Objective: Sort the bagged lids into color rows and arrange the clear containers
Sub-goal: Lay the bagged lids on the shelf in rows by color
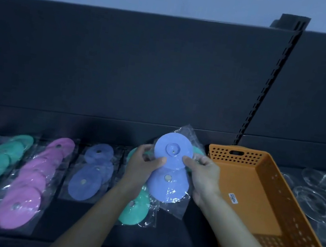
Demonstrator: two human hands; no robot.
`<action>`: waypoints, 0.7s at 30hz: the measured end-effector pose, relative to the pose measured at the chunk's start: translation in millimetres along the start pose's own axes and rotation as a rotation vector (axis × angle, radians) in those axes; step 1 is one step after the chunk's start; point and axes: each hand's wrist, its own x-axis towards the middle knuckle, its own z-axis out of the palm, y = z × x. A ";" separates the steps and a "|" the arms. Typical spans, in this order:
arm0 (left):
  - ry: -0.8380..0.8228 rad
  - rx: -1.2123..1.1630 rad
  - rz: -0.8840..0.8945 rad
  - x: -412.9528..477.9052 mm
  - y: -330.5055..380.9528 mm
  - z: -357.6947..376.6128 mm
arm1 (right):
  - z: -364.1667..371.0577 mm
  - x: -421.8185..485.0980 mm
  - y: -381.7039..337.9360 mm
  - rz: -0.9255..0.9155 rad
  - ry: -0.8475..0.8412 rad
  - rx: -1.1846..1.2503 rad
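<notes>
Head view: both hands (144, 164) (202, 177) grip blue lid bag (169, 177).

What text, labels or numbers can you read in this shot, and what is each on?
On the white sticker on the orange basket floor: dark print, too small and blurred to read.
No print visible on the bag of blue lids, the other bagged lids or the clear containers.
</notes>
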 end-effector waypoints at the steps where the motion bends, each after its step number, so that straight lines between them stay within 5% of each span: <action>1: 0.019 -0.071 -0.056 -1.6 -2.7 -2.8 | 1.3 0.7 1.4 -0.009 0.033 0.017; 9: -0.156 -0.462 -0.544 -28.5 -28.6 -8.4 | 2.4 7.1 12.3 -0.146 0.167 0.050; 18: 0.083 -0.453 -0.271 -13.2 -12.0 -26.6 | -15.1 2.2 6.6 -0.448 0.218 -0.268; 21: 0.135 -0.442 -0.186 -9.4 -10.1 -23.8 | -17.7 -7.1 13.4 -0.842 0.097 -0.557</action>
